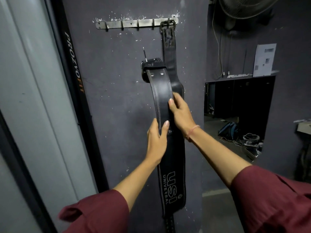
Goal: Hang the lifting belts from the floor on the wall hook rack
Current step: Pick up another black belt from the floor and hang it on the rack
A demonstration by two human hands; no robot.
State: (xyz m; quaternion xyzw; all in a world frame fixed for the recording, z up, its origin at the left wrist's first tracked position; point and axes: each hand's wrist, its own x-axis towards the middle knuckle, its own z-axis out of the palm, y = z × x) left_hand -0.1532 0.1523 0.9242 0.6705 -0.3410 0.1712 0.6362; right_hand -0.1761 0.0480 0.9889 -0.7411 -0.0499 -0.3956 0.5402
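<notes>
Tail of held belt (171, 187) off-frame

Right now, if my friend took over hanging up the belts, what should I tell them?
Left hand: grips the held belt low down.
Right hand: grips the same belt's right edge, a little higher.
Held belt: its buckle is up, below the hook rack, not on a hook.
Done: the hung belt hangs by its buckle on the rightmost hook.
Left: lift the held buckle onto one of the free hooks to the left. The floor is out of view, so check for more belts.
</notes>
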